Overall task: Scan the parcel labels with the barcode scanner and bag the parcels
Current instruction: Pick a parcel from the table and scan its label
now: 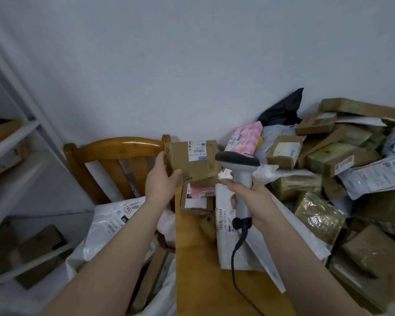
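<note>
Wooden table (192, 258), one box (192, 159) in left hand (161, 179), one scanner (242, 176)

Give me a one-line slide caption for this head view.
Left hand holds a labelled cardboard parcel; right hand grips the barcode scanner beside it, over the wooden table.

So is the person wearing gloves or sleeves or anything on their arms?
No. The left arm and right arm are bare, with no sleeves in view. The left hand and right hand have no gloves. No watch or band on either wrist, and no rings that I can see.
</note>
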